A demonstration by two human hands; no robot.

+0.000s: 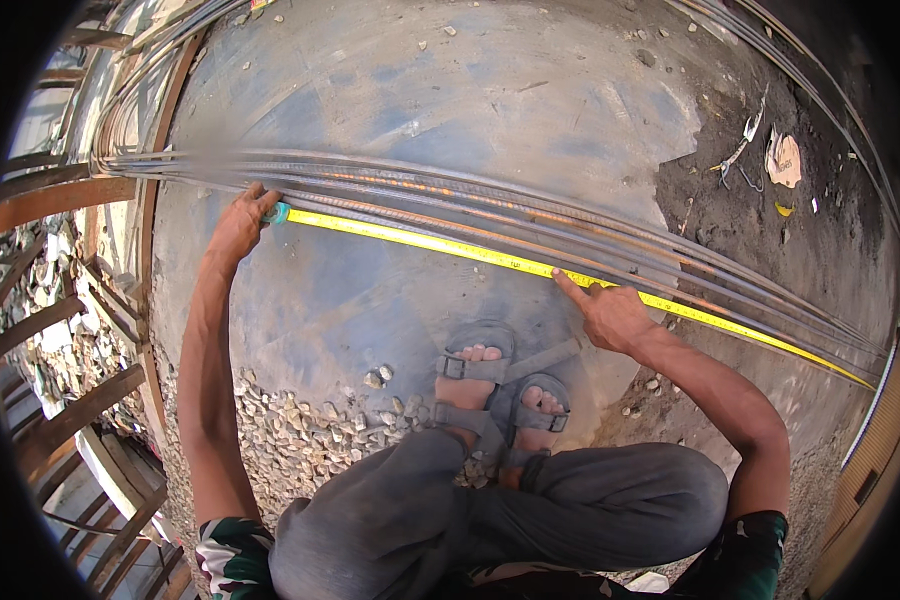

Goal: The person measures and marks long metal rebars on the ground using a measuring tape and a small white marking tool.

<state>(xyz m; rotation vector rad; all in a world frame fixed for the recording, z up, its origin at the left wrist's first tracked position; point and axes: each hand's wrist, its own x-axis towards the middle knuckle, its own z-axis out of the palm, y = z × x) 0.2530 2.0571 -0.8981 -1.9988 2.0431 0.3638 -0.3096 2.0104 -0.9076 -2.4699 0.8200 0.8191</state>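
Note:
A yellow tape measure blade (435,243) is drawn out straight along the near side of a bundle of steel rebar (420,190). Its teal case (280,212) is at the left end, with my left hand (240,225) closed on it beside the bars. My right hand (615,316) is just below the blade, its index finger stretched out so the tip meets the tape. The other fingers of that hand are partly curled and hold nothing I can see. At the far right the blade runs out alongside the bar ends.
My sandalled feet (475,365) are on the concrete floor (330,90) near the blade. Loose gravel (305,440) lies at the lower left. A wooden frame (70,195) supports bent bars at left. A torn cardboard piece (783,161) lies on dark soil at right.

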